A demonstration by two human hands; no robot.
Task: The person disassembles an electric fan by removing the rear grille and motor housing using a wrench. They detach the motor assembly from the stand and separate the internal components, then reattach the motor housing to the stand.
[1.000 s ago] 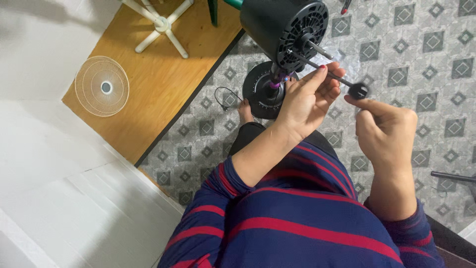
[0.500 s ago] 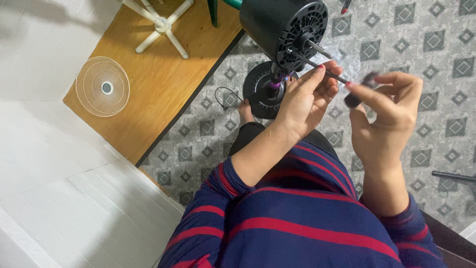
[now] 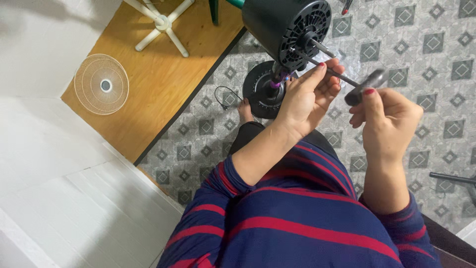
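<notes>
Patterned floor tiles (image 3: 436,44) lie beneath the fan motor (image 3: 285,27), where the left hand (image 3: 310,99) grips a thin rod (image 3: 342,75) and the right hand (image 3: 389,121) pinches its black knob (image 3: 364,83), which could slip off sideways.

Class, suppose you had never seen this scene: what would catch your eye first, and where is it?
The big black ribbed fan motor housing at top centre stands out first. Just below it the left hand steadies a thin dark screwdriver shaft while the right hand grips its black handle. Far left, a round beige wire fan grille lies on the orange wooden board.
</notes>
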